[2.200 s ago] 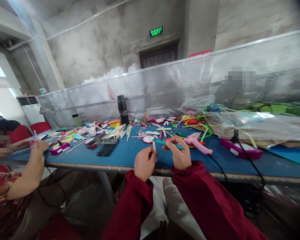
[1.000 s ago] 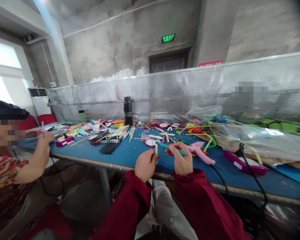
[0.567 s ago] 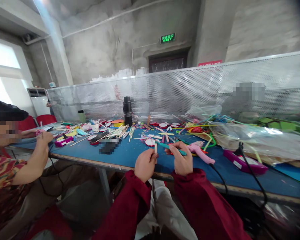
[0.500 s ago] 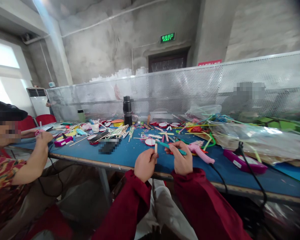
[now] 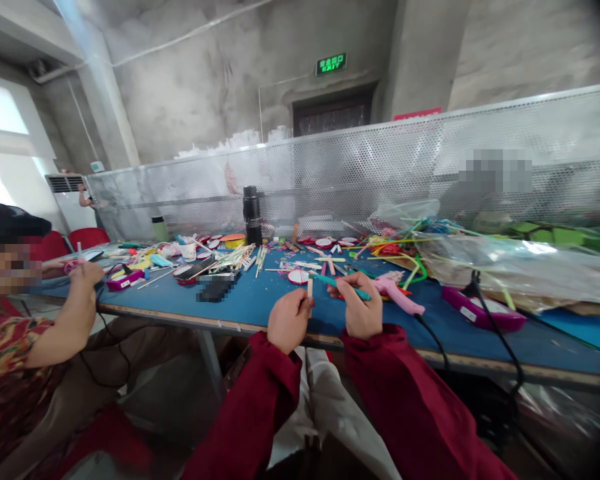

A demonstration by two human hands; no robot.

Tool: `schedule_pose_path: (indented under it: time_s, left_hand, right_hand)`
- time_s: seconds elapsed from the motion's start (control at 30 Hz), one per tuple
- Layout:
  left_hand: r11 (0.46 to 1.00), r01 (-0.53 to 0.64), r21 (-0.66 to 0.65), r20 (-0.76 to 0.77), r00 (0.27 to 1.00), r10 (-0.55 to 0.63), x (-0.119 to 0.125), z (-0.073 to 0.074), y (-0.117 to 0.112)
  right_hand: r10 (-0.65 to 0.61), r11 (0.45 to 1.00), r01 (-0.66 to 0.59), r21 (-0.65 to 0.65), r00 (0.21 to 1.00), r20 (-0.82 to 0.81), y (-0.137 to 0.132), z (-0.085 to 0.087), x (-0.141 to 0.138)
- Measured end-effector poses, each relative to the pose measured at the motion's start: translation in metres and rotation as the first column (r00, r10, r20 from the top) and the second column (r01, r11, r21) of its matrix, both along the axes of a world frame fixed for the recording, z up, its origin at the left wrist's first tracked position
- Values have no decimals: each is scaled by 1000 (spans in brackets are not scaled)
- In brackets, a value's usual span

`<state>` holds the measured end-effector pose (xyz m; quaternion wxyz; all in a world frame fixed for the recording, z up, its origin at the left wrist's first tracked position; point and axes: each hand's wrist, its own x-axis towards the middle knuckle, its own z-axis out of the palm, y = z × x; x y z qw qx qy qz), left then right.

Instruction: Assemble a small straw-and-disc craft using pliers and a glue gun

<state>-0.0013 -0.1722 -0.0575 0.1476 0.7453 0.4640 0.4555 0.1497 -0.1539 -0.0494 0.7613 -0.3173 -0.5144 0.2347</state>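
Note:
My left hand (image 5: 288, 321) is closed in a pinch on a short pale wooden stick (image 5: 310, 287), which stands upright above the finger and thumb. My right hand (image 5: 363, 312) grips a slim teal pen-like tool (image 5: 325, 280), and its tip points left at the top of the stick. Whether tip and stick touch I cannot tell. Just right of my right hand lies a pink glue gun (image 5: 403, 295) with a black cord. Beyond my hands lies a white round piece with a red rim (image 5: 299, 277).
A blue table (image 5: 165, 308) carries loose sticks (image 5: 237, 259), a black bottle (image 5: 251, 215) and a purple box (image 5: 483, 310) with a cord. Plastic sheeting (image 5: 520, 263) covers the right side. A perforated metal screen (image 5: 340, 180) runs behind. Another person's arm (image 5: 67, 313) is at the left.
The whole view has shifted slightly, so the table and background sit a little higher and further left. Both hands keep their holds, and the teal tool's tip stays by the stick's top.

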Motion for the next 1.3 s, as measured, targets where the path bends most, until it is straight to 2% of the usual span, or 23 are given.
schedule_pose_path:
  time_s: [0.83,1.3]
  left_hand:
    - [1000,21,-5,36,999,-21,-1,-2,1]
    - [1000,2,-3,7,1000,-2,0,-1,1]
  right_hand:
    - [37,999,-37,5,999,-19,2,-4,0]
    - [37,999,-37,25,999,0,4,-5,1]
